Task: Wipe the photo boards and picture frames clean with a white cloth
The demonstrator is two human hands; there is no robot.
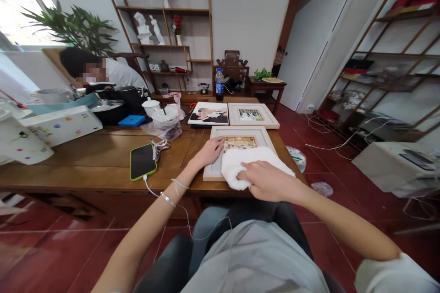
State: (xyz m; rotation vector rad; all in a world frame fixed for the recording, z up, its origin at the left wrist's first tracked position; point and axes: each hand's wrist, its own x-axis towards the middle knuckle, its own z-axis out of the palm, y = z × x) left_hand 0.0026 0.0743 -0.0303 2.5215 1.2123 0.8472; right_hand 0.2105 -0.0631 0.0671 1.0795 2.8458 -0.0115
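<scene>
A pale picture frame [261, 136] lies flat at the near right corner of the wooden table [96, 155]. My left hand [210, 150] rests flat on the frame's left side, fingers stretched out. My right hand [265, 181] presses down on a white cloth [247, 159] that covers the frame's lower half; the fingers lie closed over the cloth. Behind it lie a second framed picture [253, 115] and an unframed photo [209, 113].
A phone [142, 161] in a green case lies left of my hands, its white cable hanging off the edge. A plastic container [165, 121], a water bottle [219, 84], boxes and pots stand further back. Another person [103, 71] sits at far left. Shelves line the right wall.
</scene>
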